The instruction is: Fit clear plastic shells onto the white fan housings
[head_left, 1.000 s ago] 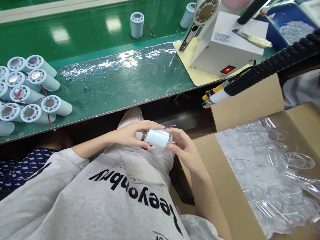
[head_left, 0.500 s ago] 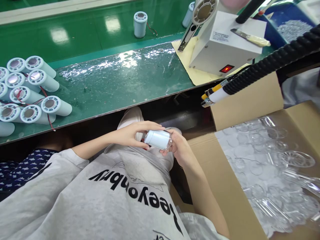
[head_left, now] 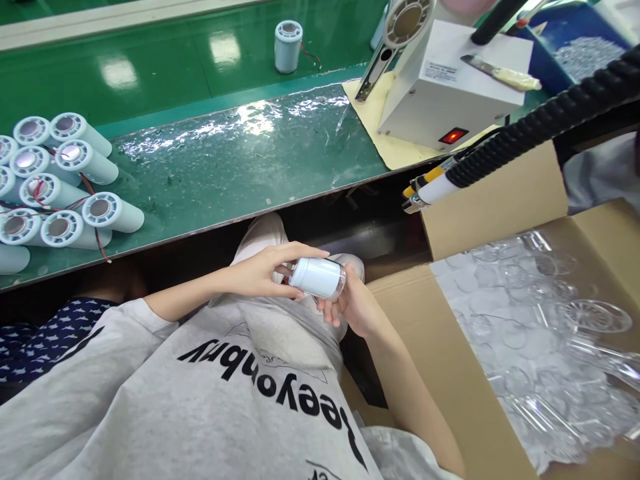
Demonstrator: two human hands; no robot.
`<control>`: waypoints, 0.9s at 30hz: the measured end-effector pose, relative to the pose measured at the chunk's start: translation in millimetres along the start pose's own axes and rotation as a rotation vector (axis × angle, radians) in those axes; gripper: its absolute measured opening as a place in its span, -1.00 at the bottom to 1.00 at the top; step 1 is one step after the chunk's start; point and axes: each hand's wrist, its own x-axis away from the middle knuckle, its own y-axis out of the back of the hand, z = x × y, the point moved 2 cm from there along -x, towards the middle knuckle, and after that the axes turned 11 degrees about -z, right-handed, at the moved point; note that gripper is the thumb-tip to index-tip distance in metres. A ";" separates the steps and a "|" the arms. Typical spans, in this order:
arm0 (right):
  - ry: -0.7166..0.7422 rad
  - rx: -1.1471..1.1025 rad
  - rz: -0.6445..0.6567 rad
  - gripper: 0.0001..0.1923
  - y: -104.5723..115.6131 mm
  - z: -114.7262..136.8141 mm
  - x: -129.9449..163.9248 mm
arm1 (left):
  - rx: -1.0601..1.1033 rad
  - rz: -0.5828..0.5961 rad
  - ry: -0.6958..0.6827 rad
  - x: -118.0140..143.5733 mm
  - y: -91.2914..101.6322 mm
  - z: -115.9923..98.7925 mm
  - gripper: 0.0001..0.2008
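A light-blue cylinder point(head_left: 320, 277) lies nearly level above my lap, with clear plastic around its right end. My left hand point(head_left: 267, 270) grips its left end, thumb and fingers on opposite sides. At the clear right end, my right hand point(head_left: 353, 300) holds the cylinder from the side and below, with its fingers curled under. My palms hide parts of both ends. Several similar light-blue cylinders point(head_left: 113, 211), with ribbed round ends and some red-black wires, stand grouped on the left of the green bench point(head_left: 240, 167).
An open cardboard box point(head_left: 415, 313) of clear plastic parts point(head_left: 525, 333) sits at my right. A white machine point(head_left: 450, 87) with a lit red switch stands on the bench near a black hose point(head_left: 540, 120). Another cylinder point(head_left: 288, 48) stands on the green belt point(head_left: 165, 60).
The held cylinder has shifted slightly right, and my right fingers have moved lower around its clear end. The lone cylinder on the belt has moved a little to the right.
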 end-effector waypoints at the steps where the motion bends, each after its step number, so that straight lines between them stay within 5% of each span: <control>1: 0.138 0.030 -0.050 -0.07 3.0 -0.8 0.6 | 0.005 -0.018 0.034 0.4 0.4 -1.3 -0.34; 5: 0.870 0.307 -0.227 -0.31 12.8 4.1 9.7 | 0.148 -0.030 0.189 1.1 1.8 -2.3 -0.26; 7: 1.045 0.466 -0.197 -0.53 14.1 6.2 13.1 | 0.195 0.009 0.235 0.2 2.1 -2.0 -0.25; 9: 0.997 0.482 -0.165 -0.60 15.7 7.5 13.4 | 0.156 0.028 0.200 -1.8 3.1 -2.7 -0.26; 12: 0.727 0.261 -0.120 -0.41 16.7 7.6 12.7 | 0.137 0.046 0.116 -4.0 4.1 -3.4 -0.25; 15: 0.541 0.095 -0.107 -0.34 15.6 6.4 15.2 | 0.250 0.096 0.182 -3.2 3.4 0.1 -0.23; 24: 0.315 0.121 -0.088 -0.31 6.8 -7.2 15.4 | 0.344 0.137 0.356 6.1 -7.4 18.5 -0.17; 27: 0.317 0.144 -0.026 -0.30 8.5 -12.5 13.8 | 0.152 0.119 0.465 4.5 10.6 8.7 -0.27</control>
